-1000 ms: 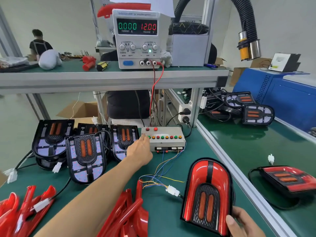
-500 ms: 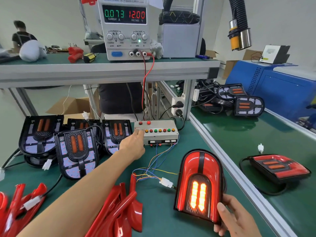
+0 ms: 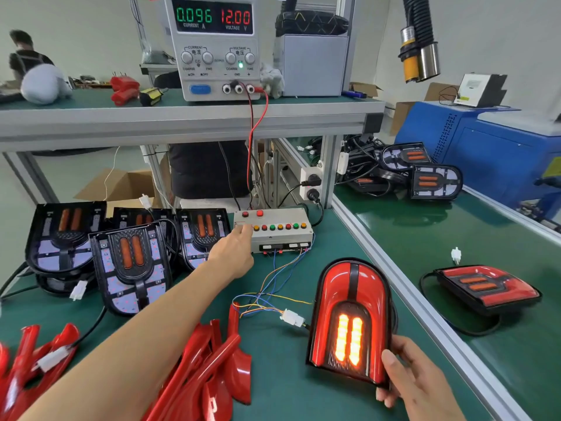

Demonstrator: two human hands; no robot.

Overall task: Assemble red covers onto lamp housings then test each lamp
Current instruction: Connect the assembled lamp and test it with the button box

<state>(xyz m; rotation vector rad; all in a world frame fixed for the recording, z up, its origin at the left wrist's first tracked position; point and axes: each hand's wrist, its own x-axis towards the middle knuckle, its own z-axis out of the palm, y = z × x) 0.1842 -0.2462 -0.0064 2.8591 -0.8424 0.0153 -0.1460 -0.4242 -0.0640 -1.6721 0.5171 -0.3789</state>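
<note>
Red-covered lamp (image 3: 349, 317), gripped in the right hand (image 3: 416, 378), glows under test; left hand (image 3: 235, 253) presses the switch box (image 3: 273, 235). Next: try remaining buttons.

Lamp (image 3: 349, 317) in right hand's (image 3: 416, 378) grip: red cover, black centre stripe, two amber bars lit. Beyond the grip: grey control box (image 3: 273, 232), red, green, orange buttons. Green mat (image 3: 288, 390).
</note>
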